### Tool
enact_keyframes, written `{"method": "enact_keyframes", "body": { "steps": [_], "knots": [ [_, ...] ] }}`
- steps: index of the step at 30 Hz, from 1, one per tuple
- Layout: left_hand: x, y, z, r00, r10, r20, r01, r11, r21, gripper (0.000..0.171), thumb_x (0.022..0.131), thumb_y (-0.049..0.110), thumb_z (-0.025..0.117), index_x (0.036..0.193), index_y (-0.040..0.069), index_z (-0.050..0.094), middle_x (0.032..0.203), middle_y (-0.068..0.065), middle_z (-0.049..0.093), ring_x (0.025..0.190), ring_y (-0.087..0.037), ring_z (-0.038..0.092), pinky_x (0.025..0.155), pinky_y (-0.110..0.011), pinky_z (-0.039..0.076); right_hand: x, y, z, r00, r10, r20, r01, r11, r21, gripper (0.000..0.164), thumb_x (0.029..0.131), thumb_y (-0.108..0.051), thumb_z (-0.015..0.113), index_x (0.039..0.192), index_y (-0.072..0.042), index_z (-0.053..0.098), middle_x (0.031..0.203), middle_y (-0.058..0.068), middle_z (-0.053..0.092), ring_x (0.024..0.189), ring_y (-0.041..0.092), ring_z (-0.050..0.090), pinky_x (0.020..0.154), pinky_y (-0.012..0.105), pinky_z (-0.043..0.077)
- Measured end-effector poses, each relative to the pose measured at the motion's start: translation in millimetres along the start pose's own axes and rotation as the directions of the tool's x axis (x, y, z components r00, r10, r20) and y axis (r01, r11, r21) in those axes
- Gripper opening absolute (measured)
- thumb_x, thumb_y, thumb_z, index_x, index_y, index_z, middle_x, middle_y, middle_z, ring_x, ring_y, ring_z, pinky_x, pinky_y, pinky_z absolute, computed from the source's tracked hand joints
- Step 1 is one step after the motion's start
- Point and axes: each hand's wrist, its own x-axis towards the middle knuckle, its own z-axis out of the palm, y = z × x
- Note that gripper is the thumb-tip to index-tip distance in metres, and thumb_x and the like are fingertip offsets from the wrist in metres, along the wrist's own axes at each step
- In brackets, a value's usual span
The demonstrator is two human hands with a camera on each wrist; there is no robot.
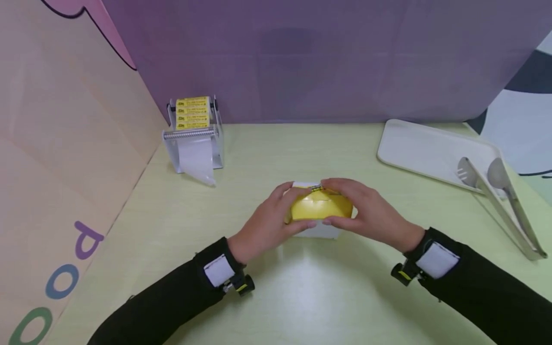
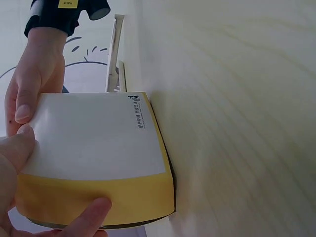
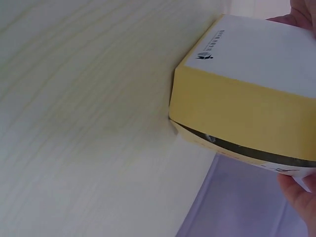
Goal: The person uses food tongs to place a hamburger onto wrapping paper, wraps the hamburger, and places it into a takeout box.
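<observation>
A yellow and white cardboard food box (image 1: 321, 208) stands on the table between both hands. The left hand (image 1: 271, 218) grips its left side, thumb at the near edge and fingers over the top. On the other side the right hand (image 1: 373, 211) holds it the same way. Seen from the left wrist, the box's white panel (image 2: 94, 138) carries small dark print, and the two thumbs almost meet at its edge. In the right wrist view a dark narrow gap (image 3: 237, 147) runs along the box's seam; what lies inside is hidden.
At the back left stands a label dispenser (image 1: 194, 134) with a roll of yellow labels. A white tray (image 1: 422, 148) lies at the back right, metal serving tongs (image 1: 504, 206) resting across its corner. A purple wall (image 1: 302, 62) closes off the table's far edge.
</observation>
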Motion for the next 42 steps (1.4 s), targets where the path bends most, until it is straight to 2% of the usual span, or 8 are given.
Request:
{"method": "enact_keyframes", "body": {
  "steps": [9, 16, 20, 24, 30, 34, 39, 42],
  "knots": [
    [1.2, 1.3, -1.2, 1.0, -0.016, 0.013, 0.016, 1.0, -0.01, 0.059, 0.088, 0.036, 0.072, 0.136, 0.01, 0.049, 0.138, -0.016, 0.044, 0.101, -0.02, 0.054, 0.087, -0.03, 0.05, -1.8, 0.4, -0.7, 1.0, -0.015, 0.005, 0.016, 0.999, -0.044, 0.061, 0.077, -0.021, 0.083, 0.13, -0.003, 0.059, 0.134, 0.011, 0.056, 0.117, 0.027, 0.055, 0.084, 0.035, 0.054],
    [1.3, -0.9, -0.1, 1.0, 0.023, -0.006, -0.023, 0.999, -0.027, 0.06, 0.088, 0.031, 0.072, 0.137, 0.009, 0.046, 0.131, -0.01, 0.047, 0.094, -0.015, 0.05, 0.078, -0.026, 0.049, -1.0, 1.3, 1.4, 0.998, -0.056, -0.015, 0.055, 0.997, -0.05, 0.058, 0.08, -0.023, 0.081, 0.131, -0.004, 0.059, 0.134, 0.012, 0.056, 0.118, 0.028, 0.057, 0.079, 0.034, 0.056],
    [1.3, -3.0, 1.7, 0.999, 0.034, -0.016, -0.035, 0.999, -0.019, 0.062, 0.089, 0.031, 0.071, 0.139, 0.009, 0.043, 0.132, -0.009, 0.047, 0.093, -0.014, 0.05, 0.075, -0.026, 0.049, -0.2, 2.7, 2.2, 0.995, -0.101, -0.024, 0.099, 0.993, -0.065, 0.052, 0.087, -0.036, 0.072, 0.127, -0.004, 0.062, 0.134, 0.014, 0.057, 0.118, 0.031, 0.057, 0.077, 0.035, 0.056],
    [1.2, -4.6, 3.7, 0.998, 0.051, -0.027, -0.051, 0.999, 0.0, 0.064, 0.091, 0.032, 0.069, 0.143, 0.01, 0.038, 0.134, -0.011, 0.045, 0.091, -0.014, 0.05, 0.073, -0.024, 0.049, 0.4, 3.2, 2.6, 0.992, -0.124, -0.037, 0.121, 0.989, -0.082, 0.057, 0.092, -0.05, 0.058, 0.126, -0.004, 0.063, 0.133, 0.015, 0.057, 0.118, 0.032, 0.057, 0.081, 0.037, 0.056],
    [0.7, -4.6, 4.6, 0.996, 0.076, -0.041, -0.076, 0.997, 0.01, 0.056, 0.092, 0.03, 0.068, 0.134, 0.007, 0.038, 0.133, -0.012, 0.044, 0.088, -0.013, 0.049, 0.071, -0.022, 0.049, 0.7, 2.5, 3.6, 0.99, -0.13, -0.052, 0.125, 0.988, -0.09, 0.061, 0.092, -0.054, 0.051, 0.125, -0.004, 0.064, 0.133, 0.014, 0.058, 0.118, 0.031, 0.057, 0.085, 0.027, 0.052],
    [0.1, -4.3, 4.6, 0.997, 0.072, -0.041, -0.071, 0.997, 0.016, 0.055, 0.092, 0.03, 0.068, 0.131, 0.005, 0.039, 0.135, -0.013, 0.044, 0.086, -0.014, 0.05, 0.069, -0.022, 0.049, 1.0, 2.0, 4.4, 0.989, -0.137, -0.061, 0.13, 0.987, -0.095, 0.062, 0.093, -0.055, 0.05, 0.124, -0.004, 0.064, 0.132, 0.014, 0.058, 0.119, 0.031, 0.057, 0.085, 0.032, 0.053],
    [-1.0, -3.7, 4.3, 0.999, 0.03, -0.022, -0.03, 0.999, 0.017, 0.056, 0.093, 0.033, 0.067, 0.133, 0.005, 0.039, 0.138, -0.014, 0.042, 0.084, -0.014, 0.051, 0.067, -0.022, 0.048, 1.3, 2.0, 5.6, 0.983, -0.171, -0.067, 0.163, 0.98, -0.11, 0.056, 0.095, -0.053, 0.049, 0.117, -0.004, 0.066, 0.13, 0.015, 0.059, 0.12, 0.035, 0.056, 0.085, 0.043, 0.054],
    [-1.7, -3.8, 4.7, 1.0, 0.019, -0.013, -0.019, 1.0, 0.021, 0.057, 0.093, 0.034, 0.065, 0.134, 0.004, 0.04, 0.141, -0.015, 0.04, 0.084, -0.014, 0.051, 0.067, -0.022, 0.048, 1.2, 2.0, 5.7, 0.98, -0.185, -0.072, 0.176, 0.978, -0.113, 0.054, 0.095, -0.052, 0.049, 0.114, -0.005, 0.067, 0.13, 0.015, 0.06, 0.121, 0.038, 0.055, 0.087, 0.046, 0.053]
  ]
}}
